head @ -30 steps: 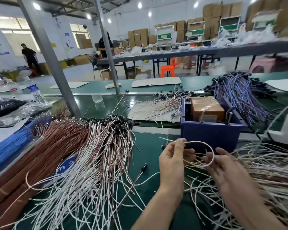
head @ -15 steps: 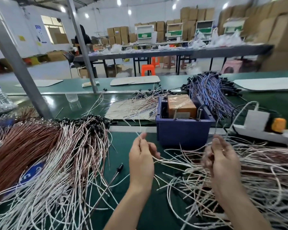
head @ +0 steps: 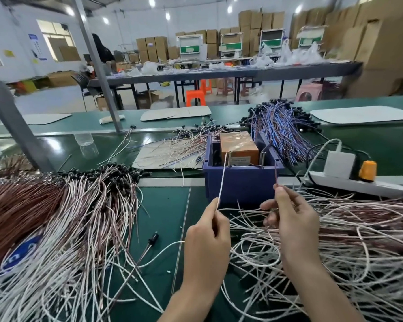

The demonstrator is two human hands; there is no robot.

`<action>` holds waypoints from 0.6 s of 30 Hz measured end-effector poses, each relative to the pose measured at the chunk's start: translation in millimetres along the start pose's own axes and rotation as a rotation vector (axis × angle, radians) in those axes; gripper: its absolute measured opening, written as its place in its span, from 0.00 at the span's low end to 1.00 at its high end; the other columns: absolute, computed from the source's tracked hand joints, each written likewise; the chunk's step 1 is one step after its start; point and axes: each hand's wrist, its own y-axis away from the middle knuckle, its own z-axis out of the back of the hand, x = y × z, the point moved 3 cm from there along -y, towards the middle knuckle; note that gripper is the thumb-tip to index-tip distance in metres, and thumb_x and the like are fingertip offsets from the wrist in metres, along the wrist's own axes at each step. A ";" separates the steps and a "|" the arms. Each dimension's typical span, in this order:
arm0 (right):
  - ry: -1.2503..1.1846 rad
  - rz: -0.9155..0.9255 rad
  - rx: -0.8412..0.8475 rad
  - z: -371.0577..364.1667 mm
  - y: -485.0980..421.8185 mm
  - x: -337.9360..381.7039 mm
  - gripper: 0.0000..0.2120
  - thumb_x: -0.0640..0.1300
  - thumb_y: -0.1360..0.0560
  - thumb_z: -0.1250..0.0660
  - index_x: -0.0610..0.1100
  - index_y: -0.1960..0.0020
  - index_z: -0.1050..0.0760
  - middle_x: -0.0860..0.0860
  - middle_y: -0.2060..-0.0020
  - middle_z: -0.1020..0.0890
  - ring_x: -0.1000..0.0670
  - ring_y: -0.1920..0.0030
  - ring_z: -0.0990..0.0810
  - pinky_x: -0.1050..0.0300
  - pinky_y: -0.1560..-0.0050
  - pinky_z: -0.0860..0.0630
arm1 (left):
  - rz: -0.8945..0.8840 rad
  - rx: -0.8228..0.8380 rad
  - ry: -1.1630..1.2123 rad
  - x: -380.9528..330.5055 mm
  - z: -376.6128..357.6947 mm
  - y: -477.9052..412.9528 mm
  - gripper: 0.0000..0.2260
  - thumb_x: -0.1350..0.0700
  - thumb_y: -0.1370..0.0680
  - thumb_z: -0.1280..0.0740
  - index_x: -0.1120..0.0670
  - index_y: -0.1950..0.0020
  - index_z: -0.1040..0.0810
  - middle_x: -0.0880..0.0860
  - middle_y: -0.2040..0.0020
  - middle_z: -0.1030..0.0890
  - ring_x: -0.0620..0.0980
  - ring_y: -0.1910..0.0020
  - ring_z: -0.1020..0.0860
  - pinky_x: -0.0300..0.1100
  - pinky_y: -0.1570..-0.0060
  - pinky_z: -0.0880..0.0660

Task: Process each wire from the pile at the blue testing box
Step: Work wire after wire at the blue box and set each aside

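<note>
left hand [head: 207,242] pinches white wire [head: 222,182] | right hand [head: 294,220] pinches reddish wire [head: 275,174] | blue box [head: 242,185] just beyond both hands | label [head: 240,160] inside too small to read

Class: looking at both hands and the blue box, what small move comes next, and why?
Probably tip the reddish wire end pinched by the right hand onto the right metal post in the blue plastic testing box. The white wire end in the left hand seems to reach the left post; the reddish end stands apart.
</note>
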 end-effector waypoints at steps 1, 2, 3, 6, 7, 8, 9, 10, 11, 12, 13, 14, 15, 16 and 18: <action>0.003 0.007 -0.006 0.2 -1.2 1.3 0.06 0.46 0.17 0.36 0.47 0.45 0.22 0.47 0.66 0.15 0.55 0.76 0.26 0.63 0.72 0.24 | -0.003 0.011 -0.009 -1.6 -0.4 3.7 0.18 0.55 0.17 0.40 0.48 0.27 0.27 0.44 0.76 0.32 0.44 0.78 0.35 0.38 0.76 0.38; 0.015 0.017 -0.008 0.1 -2.4 2.5 0.05 0.46 0.17 0.36 0.48 0.44 0.22 0.47 0.66 0.15 0.55 0.76 0.26 0.63 0.72 0.24 | -0.011 0.025 -0.025 -3.4 -0.5 7.2 0.18 0.55 0.17 0.40 0.47 0.27 0.27 0.44 0.76 0.31 0.44 0.78 0.35 0.37 0.76 0.38; 0.032 0.031 -0.007 -0.3 -3.1 3.7 0.05 0.46 0.17 0.37 0.48 0.44 0.22 0.47 0.65 0.14 0.55 0.75 0.26 0.63 0.72 0.25 | -0.023 0.040 -0.047 -6.0 -0.4 10.0 0.19 0.56 0.17 0.39 0.47 0.26 0.28 0.43 0.76 0.31 0.44 0.78 0.34 0.35 0.76 0.38; 0.081 0.069 0.013 -2.0 -3.1 5.4 0.06 0.46 0.17 0.37 0.51 0.43 0.22 0.48 0.64 0.14 0.55 0.75 0.26 0.63 0.73 0.25 | -0.057 0.091 -0.105 -13.6 -1.0 15.0 0.20 0.59 0.18 0.38 0.50 0.26 0.28 0.40 0.75 0.30 0.42 0.77 0.31 0.30 0.74 0.38; 0.098 0.082 0.023 -2.7 -2.5 5.6 0.06 0.46 0.17 0.37 0.52 0.43 0.22 0.48 0.65 0.14 0.55 0.75 0.25 0.63 0.73 0.25 | -0.058 0.105 -0.115 -15.0 -1.9 16.1 0.20 0.59 0.18 0.38 0.50 0.26 0.28 0.40 0.75 0.29 0.41 0.76 0.31 0.29 0.73 0.38; 0.115 0.094 0.034 -3.5 -2.0 5.8 0.06 0.46 0.17 0.37 0.52 0.43 0.23 0.48 0.65 0.14 0.55 0.75 0.25 0.63 0.73 0.25 | -0.057 0.118 -0.122 -15.9 -2.6 17.2 0.20 0.60 0.18 0.37 0.51 0.26 0.28 0.39 0.75 0.29 0.41 0.76 0.31 0.28 0.73 0.38; 0.127 0.104 0.043 -4.0 -1.7 5.8 0.06 0.46 0.17 0.37 0.52 0.43 0.22 0.48 0.65 0.14 0.55 0.75 0.25 0.63 0.73 0.25 | -0.056 0.129 -0.127 -16.6 -3.4 18.2 0.21 0.60 0.19 0.37 0.51 0.26 0.28 0.39 0.74 0.29 0.41 0.76 0.30 0.28 0.73 0.38; 0.134 0.110 0.049 -4.1 -1.6 5.4 0.06 0.46 0.17 0.37 0.53 0.42 0.22 0.48 0.65 0.14 0.55 0.76 0.25 0.63 0.74 0.25 | -0.055 0.137 -0.131 -17.1 -4.0 19.1 0.21 0.60 0.19 0.37 0.51 0.26 0.28 0.39 0.74 0.29 0.41 0.76 0.30 0.28 0.73 0.37; 0.141 0.114 0.052 -4.1 -1.8 5.1 0.07 0.46 0.17 0.37 0.53 0.42 0.22 0.49 0.65 0.14 0.55 0.76 0.25 0.63 0.74 0.25 | -0.053 0.142 -0.132 -17.5 -4.5 19.9 0.21 0.60 0.19 0.37 0.51 0.26 0.28 0.39 0.74 0.29 0.41 0.75 0.30 0.29 0.73 0.37; 0.147 0.117 0.055 -3.8 -2.0 4.6 0.07 0.46 0.17 0.37 0.53 0.42 0.22 0.49 0.65 0.14 0.55 0.76 0.25 0.63 0.74 0.25 | -0.051 0.146 -0.132 -17.8 -5.0 20.5 0.21 0.59 0.19 0.37 0.51 0.26 0.28 0.39 0.74 0.29 0.42 0.75 0.30 0.30 0.72 0.36; 0.152 0.117 0.059 -3.4 -2.2 3.9 0.07 0.46 0.17 0.37 0.53 0.41 0.22 0.49 0.65 0.14 0.55 0.76 0.25 0.63 0.74 0.25 | -0.050 0.146 -0.132 -17.8 -5.8 21.2 0.21 0.59 0.19 0.37 0.51 0.26 0.28 0.39 0.73 0.29 0.42 0.75 0.30 0.30 0.72 0.36; 0.152 0.113 0.063 -3.4 -2.5 2.9 0.08 0.46 0.17 0.37 0.53 0.41 0.22 0.49 0.65 0.14 0.55 0.76 0.25 0.63 0.74 0.26 | -0.049 0.146 -0.131 -17.7 -6.6 22.1 0.21 0.59 0.19 0.36 0.50 0.26 0.27 0.39 0.73 0.29 0.42 0.74 0.30 0.31 0.72 0.35; 0.150 0.106 0.068 -3.3 -2.5 2.0 0.08 0.46 0.17 0.37 0.52 0.40 0.22 0.49 0.65 0.14 0.55 0.76 0.25 0.64 0.74 0.26 | -0.051 0.146 -0.128 -17.7 -7.3 23.4 0.21 0.58 0.19 0.36 0.50 0.26 0.28 0.39 0.73 0.29 0.42 0.74 0.30 0.33 0.71 0.34; 0.147 0.098 0.074 -3.3 -2.5 1.2 0.08 0.46 0.17 0.37 0.52 0.40 0.22 0.48 0.65 0.14 0.55 0.76 0.25 0.64 0.74 0.26 | -0.054 0.150 -0.122 -17.9 -8.2 25.0 0.21 0.58 0.19 0.37 0.49 0.26 0.28 0.40 0.74 0.29 0.42 0.75 0.30 0.35 0.71 0.33; 0.142 0.085 0.090 -3.7 -2.1 0.3 0.09 0.46 0.17 0.37 0.52 0.39 0.22 0.48 0.65 0.14 0.55 0.76 0.25 0.65 0.74 0.27 | -0.063 0.158 -0.110 -18.2 -9.7 27.6 0.20 0.57 0.19 0.37 0.47 0.26 0.28 0.42 0.75 0.30 0.43 0.74 0.30 0.41 0.69 0.29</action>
